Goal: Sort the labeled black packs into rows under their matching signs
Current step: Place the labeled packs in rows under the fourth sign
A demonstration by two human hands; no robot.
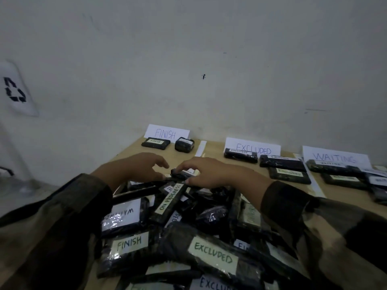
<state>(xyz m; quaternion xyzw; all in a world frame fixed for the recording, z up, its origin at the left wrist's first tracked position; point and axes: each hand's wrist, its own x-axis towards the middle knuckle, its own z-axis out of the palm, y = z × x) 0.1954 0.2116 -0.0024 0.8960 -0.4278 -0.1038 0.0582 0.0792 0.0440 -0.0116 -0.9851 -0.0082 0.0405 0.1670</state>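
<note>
A heap of labeled black packs (188,233) covers the near part of the table, with labels FINISH, EXCLUDED, WAITING and ON PROGRESS. My right hand (213,172) reaches over the far end of the heap and pinches a small black pack (181,173) between fingers and thumb. My left hand (136,168) hovers just left of it, fingers loosely curved, holding nothing. At the wall stand the FINISH sign (167,132) with two packs, the EXCLUDED sign (252,148) with three packs, and the WAITING sign (335,156) with several packs.
The wooden table (209,151) meets a white wall. White paper strips (200,148) divide the sign columns. A white sheet with a recycling symbol (15,90) hangs at the left. The table's left edge runs diagonally near my left forearm.
</note>
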